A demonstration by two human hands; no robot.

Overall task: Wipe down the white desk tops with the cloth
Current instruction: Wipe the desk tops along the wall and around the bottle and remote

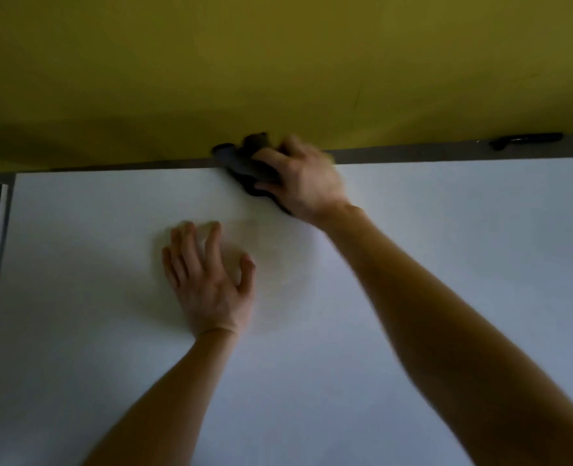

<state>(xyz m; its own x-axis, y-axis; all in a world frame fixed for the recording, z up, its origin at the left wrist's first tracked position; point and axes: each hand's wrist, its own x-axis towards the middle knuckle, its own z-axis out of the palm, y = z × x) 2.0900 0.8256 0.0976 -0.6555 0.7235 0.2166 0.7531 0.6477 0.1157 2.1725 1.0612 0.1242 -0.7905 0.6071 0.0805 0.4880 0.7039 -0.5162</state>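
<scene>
While the left hand (207,280) lies spread flat on the smooth white desk top (446,264), the right hand (302,181) grips the bunched dark soft cloth (241,163) at the desk's far edge; light, limp fabric, probably best held balled under the palm.

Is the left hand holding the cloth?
No, the left hand rests flat on the white desk top, while the right hand grips the dark cloth at the far edge.

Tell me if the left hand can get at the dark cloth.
Probably yes: only bare white desk top lies between the left hand and the cloth, though the right hand grips it at the back edge.
</scene>
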